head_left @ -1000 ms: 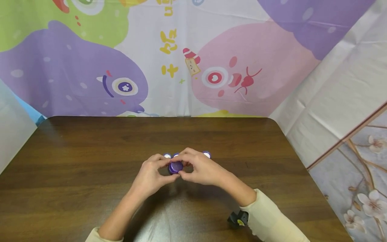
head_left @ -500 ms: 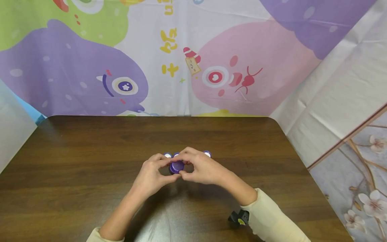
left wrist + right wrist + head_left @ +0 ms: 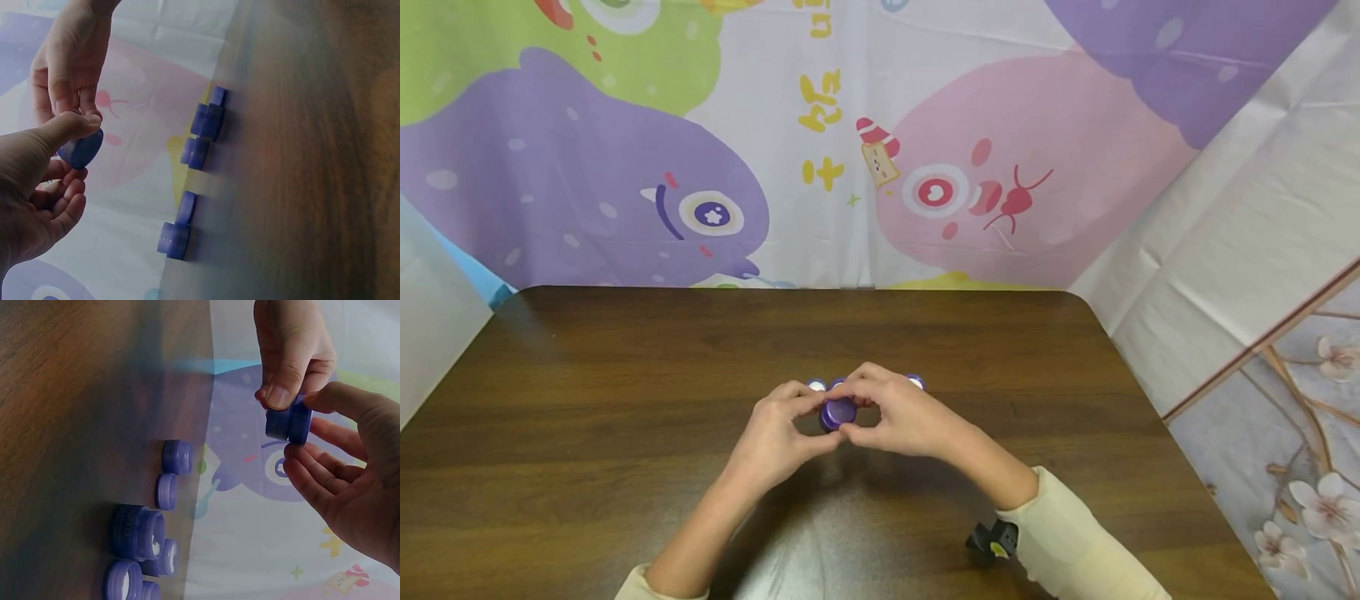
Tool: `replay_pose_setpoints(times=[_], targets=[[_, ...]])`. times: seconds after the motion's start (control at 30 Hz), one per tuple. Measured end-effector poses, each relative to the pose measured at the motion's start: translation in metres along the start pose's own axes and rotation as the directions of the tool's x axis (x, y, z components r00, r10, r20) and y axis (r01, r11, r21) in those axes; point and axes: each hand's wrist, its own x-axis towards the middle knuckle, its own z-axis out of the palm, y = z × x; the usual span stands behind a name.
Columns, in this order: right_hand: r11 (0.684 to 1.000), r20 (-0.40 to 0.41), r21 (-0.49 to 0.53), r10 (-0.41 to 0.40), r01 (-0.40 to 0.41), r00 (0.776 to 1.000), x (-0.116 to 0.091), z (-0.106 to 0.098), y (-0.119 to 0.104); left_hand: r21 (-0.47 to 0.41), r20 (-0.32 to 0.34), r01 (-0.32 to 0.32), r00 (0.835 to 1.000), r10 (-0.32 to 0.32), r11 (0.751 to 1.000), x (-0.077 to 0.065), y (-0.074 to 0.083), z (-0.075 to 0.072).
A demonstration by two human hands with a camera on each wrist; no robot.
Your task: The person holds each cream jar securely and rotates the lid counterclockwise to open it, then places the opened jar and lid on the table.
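Observation:
A small purple jar [image 3: 278,424] with a purple lid [image 3: 300,424] on it is held above the table between both hands. In the right wrist view my left hand [image 3: 775,437] grips the jar body, thumb pressed on its side. My right hand [image 3: 898,417] pinches the lid's edge between thumb and fingers. From the head view the lid's round top [image 3: 839,412] faces up toward the camera. The left wrist view shows the jar's dark underside [image 3: 85,150] beyond the left thumb.
Behind the hands, several purple jars and lids stand in a row on the brown table [image 3: 625,400]: a jar [image 3: 178,456], a loose lid [image 3: 166,491] and an open jar [image 3: 137,531] with white inside. A printed cloth [image 3: 820,242] hangs behind the table.
The right thumb shifts slightly along the lid's edge, out and then back toward the left thumb. Both hands and the jar otherwise stay in nearly the same place.

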Motion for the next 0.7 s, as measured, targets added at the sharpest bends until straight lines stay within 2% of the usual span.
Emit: replay_pose_setpoints(times=[0.23,0.3,0.5,0.7], targets=[[1.000,-0.077,0.014,0.018,-0.017,0.997,-0.0014,0.0014,0.0012,0.014,-0.016,0.014,1.000,-0.013,1.000,-0.0003,0.0004,-0.0007],[1.000,-0.075,0.015,0.019,-0.018,0.997,-0.0015,0.0010,0.0012,0.020,-0.023,0.008,1.000,-0.007,1.000,-0.0003,0.0006,-0.0010],[1.000,0.003,0.011,-0.006,0.006,1.000,-0.0014,-0.0020,-0.0001,0.021,-0.026,-0.014,1.000,0.015,1.000,-0.0005,0.0004,-0.0005],[1.000,-0.047,0.019,-0.006,0.007,0.999,-0.0027,-0.0013,0.0011,0.007,-0.033,0.002,0.999,-0.002,1.000,0.0003,0.0019,-0.0007]])
